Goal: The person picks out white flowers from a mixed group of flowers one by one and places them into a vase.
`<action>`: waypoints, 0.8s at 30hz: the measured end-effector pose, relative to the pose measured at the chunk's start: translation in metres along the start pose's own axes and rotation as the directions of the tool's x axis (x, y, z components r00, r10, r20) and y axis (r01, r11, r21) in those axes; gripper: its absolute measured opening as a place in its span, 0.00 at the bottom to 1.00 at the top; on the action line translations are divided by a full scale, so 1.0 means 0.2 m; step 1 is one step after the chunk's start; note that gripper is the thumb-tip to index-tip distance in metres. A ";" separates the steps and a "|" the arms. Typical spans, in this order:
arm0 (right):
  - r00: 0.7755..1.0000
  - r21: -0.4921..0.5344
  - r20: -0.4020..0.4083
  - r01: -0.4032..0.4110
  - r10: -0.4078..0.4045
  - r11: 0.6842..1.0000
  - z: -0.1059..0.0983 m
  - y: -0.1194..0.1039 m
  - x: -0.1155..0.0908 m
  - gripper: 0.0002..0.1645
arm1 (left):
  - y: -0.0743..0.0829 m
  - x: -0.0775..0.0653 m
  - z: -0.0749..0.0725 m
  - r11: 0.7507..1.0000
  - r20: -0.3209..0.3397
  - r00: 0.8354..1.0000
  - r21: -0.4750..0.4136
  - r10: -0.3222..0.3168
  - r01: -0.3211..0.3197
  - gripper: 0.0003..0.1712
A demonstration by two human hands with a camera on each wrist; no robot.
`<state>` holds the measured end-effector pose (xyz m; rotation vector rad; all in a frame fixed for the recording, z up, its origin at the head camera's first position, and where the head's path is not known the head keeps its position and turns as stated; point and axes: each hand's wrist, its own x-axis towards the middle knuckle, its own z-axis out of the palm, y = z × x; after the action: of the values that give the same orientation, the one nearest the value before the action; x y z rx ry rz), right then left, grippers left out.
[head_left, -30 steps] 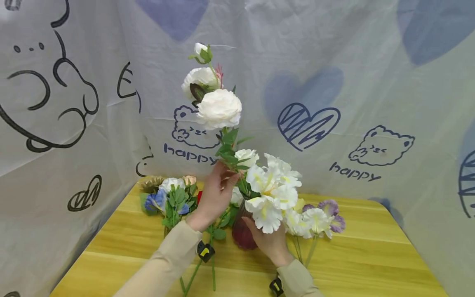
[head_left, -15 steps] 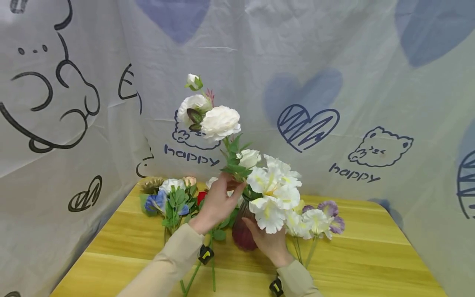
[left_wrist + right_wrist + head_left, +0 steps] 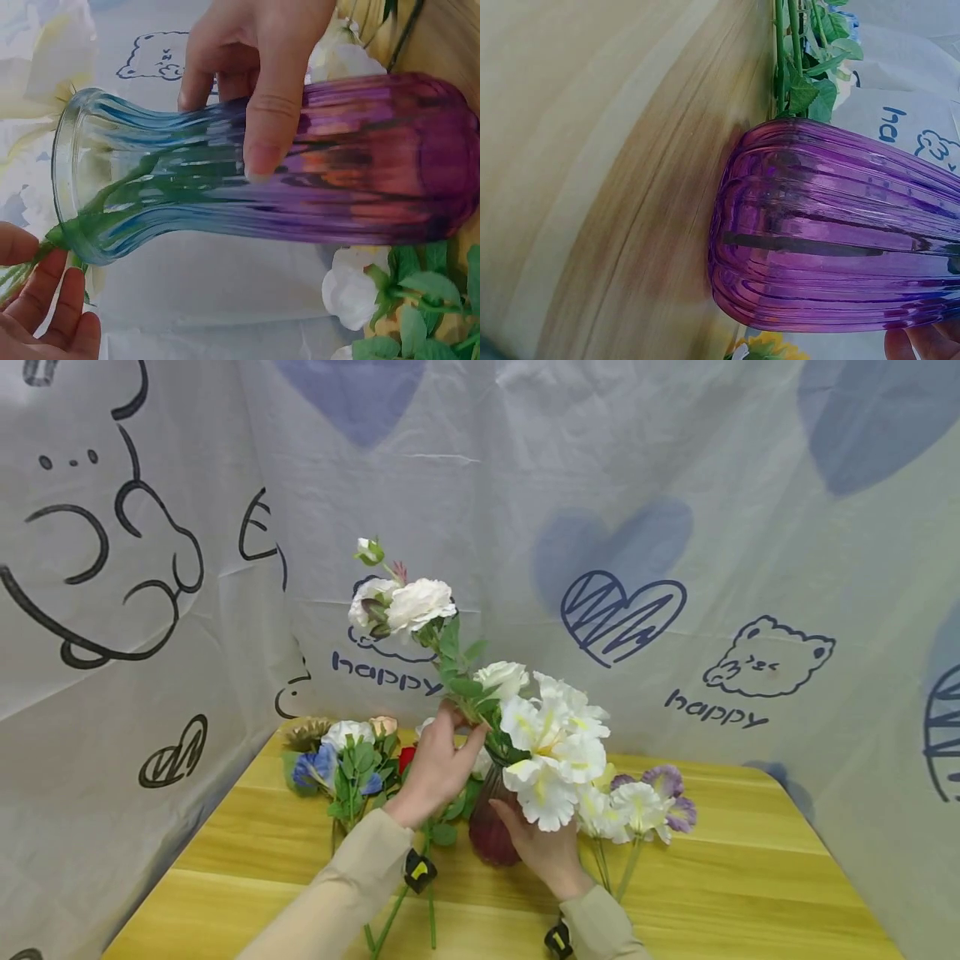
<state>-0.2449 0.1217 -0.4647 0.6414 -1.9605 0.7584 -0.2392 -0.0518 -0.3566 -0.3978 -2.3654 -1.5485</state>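
Note:
My left hand point(image 3: 441, 768) pinches the stem of a tall white peony spray point(image 3: 422, 604) right at the vase's mouth. The spray leans up and to the left, with a bud at its tip. My right hand point(image 3: 546, 853) grips a ribbed glass vase point(image 3: 375, 161), purple at the base and fading to clear blue at the rim. Its thumb lies across the glass in the left wrist view. Green stems slant down inside the neck. White irises point(image 3: 557, 750) spread from the vase's right side, partly over my right hand. The vase base stands on the table in the right wrist view.
On the left of the wooden table point(image 3: 720, 893) stands a bunch with blue flowers point(image 3: 315, 767) and a white rose point(image 3: 347, 732). A red flower point(image 3: 407, 758) and loose stems lie beside it. White and purple irises point(image 3: 663, 806) lie to the right. A printed curtain hangs behind.
The peony spray has come down and tilted farther left, its stem sinking toward the vase. My left hand has dropped slightly with it. The right hand stays on the vase.

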 end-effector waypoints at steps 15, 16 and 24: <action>1.000 -0.036 -0.002 0.028 -0.028 0.999 0.01 0.03 -0.02 0.34 | 0.01 0.03 0.04 0.903 0.131 0.958 0.323 0.254 -0.283 0.13; 1.000 -0.034 0.002 0.024 -0.024 0.999 0.01 0.02 -0.01 0.36 | 0.02 0.03 0.04 0.893 0.150 0.952 0.333 0.269 -0.304 0.10; 0.999 -0.031 0.027 -0.030 0.031 0.999 -0.01 0.00 -0.01 0.35 | 0.05 0.01 -0.01 0.974 0.198 0.976 0.184 0.095 -0.132 0.44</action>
<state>-0.2439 0.1231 -0.4654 0.6075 -2.0070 0.7404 -0.2369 -0.0489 -0.3466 -0.6477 -2.5583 -1.2615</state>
